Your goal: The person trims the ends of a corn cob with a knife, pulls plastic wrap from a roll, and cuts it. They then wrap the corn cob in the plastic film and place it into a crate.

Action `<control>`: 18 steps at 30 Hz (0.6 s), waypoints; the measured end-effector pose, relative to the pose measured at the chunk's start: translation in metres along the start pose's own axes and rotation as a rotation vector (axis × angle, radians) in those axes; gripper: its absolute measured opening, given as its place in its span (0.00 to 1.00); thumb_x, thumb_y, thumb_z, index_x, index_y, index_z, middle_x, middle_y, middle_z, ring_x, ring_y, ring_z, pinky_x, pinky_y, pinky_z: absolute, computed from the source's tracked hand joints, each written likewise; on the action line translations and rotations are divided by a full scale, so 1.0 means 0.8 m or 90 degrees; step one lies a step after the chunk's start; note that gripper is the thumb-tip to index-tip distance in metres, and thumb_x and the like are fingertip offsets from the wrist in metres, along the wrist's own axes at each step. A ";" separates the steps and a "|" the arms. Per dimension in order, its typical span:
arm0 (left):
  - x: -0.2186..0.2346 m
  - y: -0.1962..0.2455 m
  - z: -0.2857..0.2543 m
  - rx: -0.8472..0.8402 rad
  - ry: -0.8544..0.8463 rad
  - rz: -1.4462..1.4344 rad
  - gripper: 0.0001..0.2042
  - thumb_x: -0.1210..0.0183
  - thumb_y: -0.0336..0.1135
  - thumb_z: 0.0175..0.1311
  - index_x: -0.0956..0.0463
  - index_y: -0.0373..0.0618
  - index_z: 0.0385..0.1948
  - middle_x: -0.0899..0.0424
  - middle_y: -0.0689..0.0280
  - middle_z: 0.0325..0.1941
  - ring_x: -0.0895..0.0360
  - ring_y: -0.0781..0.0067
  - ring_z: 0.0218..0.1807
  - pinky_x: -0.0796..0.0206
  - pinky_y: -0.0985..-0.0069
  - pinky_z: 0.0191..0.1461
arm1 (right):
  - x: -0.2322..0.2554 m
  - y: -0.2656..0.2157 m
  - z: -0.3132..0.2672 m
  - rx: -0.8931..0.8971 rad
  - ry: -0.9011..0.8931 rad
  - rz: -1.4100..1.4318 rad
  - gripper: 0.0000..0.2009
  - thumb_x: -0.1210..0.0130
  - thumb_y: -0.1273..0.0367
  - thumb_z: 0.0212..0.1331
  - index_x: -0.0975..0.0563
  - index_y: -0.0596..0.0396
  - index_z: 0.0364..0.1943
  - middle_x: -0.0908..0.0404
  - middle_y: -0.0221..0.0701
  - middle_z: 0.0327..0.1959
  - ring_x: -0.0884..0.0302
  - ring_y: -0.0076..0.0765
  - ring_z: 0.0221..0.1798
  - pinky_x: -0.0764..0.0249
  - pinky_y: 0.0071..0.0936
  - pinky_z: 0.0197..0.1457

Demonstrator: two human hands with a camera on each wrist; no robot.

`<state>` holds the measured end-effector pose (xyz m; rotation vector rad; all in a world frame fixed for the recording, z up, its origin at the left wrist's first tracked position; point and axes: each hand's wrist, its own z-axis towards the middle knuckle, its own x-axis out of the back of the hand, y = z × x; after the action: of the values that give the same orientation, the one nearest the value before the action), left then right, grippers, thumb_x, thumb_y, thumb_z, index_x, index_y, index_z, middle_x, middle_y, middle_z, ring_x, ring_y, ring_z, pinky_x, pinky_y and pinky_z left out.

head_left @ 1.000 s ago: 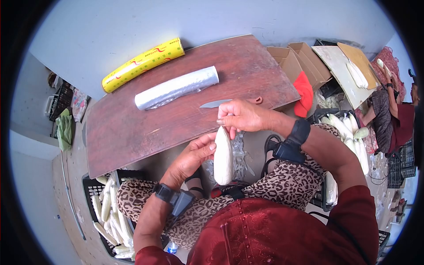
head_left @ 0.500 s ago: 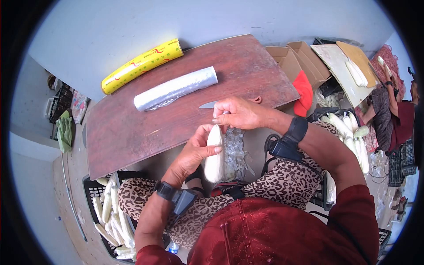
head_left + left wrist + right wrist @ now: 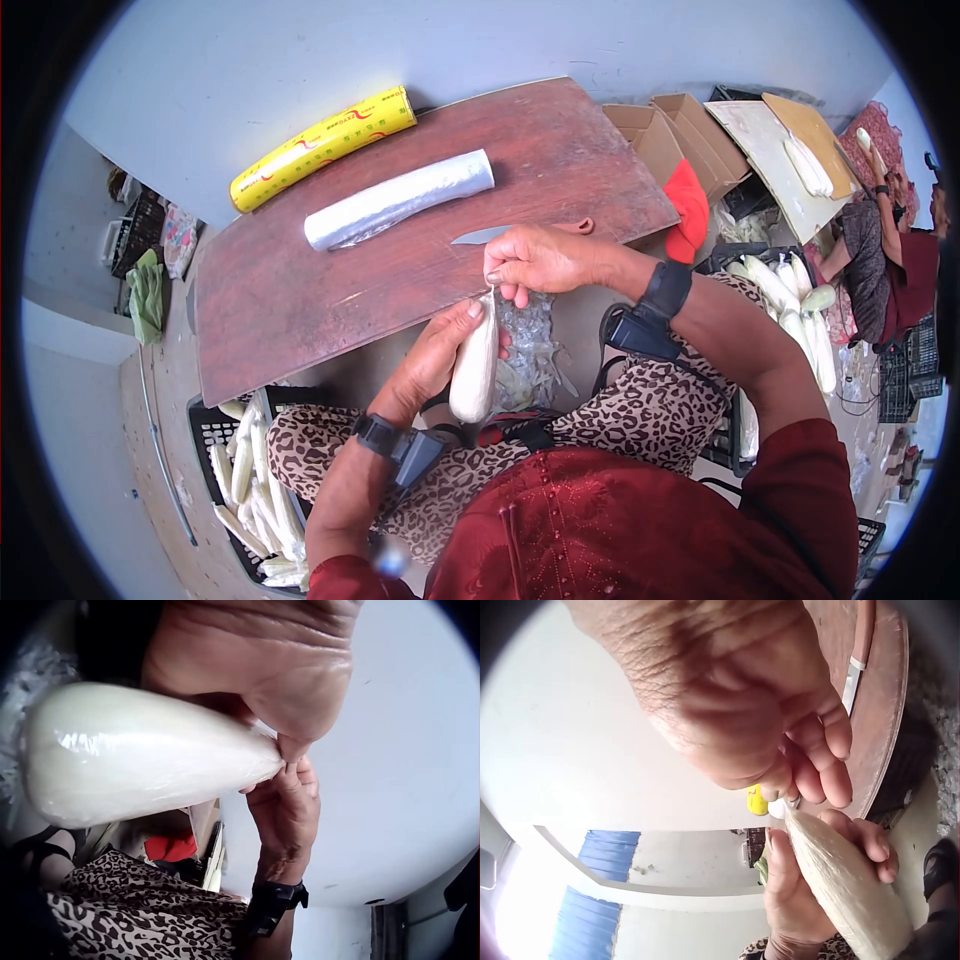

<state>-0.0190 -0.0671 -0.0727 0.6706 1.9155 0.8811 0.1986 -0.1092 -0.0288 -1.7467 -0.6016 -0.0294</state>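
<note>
Two hands on one cob (image 3: 474, 370) here, held out past the lap at the near edge of the table. Left hand (image 3: 438, 350) has it gripped from the side, thumb along the upper part and fingers round the far side. Right hand (image 3: 545, 262) comes in from above, thumb and forefinger pinching right at the narrow tip, other fingers loosely curled. The cob hangs a bit tilted, fat end toward the body, and it's got a shiny film look in the left wrist view.

Leopard-print trousers (image 3: 650, 420) on both sides, a black crate (image 3: 212, 428) of cobs by the left knee, clear scraps (image 3: 532, 345) down below the cob. Then the brown table (image 3: 270, 300), with a knife (image 3: 480, 236) just beyond the right hand, so that's kinda in the way over there. Past it, a clear roll (image 3: 400, 200), then a yellow roll (image 3: 325, 147) by the wall. Red cloth (image 3: 686, 215) at the table's right corner, another person (image 3: 915, 280) farther off.

Right hand covers part of the knife in the head view. Can't make out whether the pinch is on film or cob. Whitish blur (image 3: 390, 560) by the left sleeve, no clue what it is.
</note>
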 end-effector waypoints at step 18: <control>0.010 -0.020 0.004 -0.067 0.116 0.406 0.13 0.41 0.42 0.64 0.29 0.43 0.40 0.27 0.72 0.32 0.32 0.84 0.34 0.37 0.81 0.37 | 0.004 0.026 0.016 -0.097 0.091 -0.082 0.10 0.52 0.68 0.63 0.23 0.61 0.33 0.20 0.29 0.23 0.21 0.23 0.21 0.29 0.26 0.26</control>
<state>-0.0214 -0.0697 -0.0906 1.2029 1.8107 1.4672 0.2059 -0.0988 -0.0499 -1.8329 -0.6184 -0.2946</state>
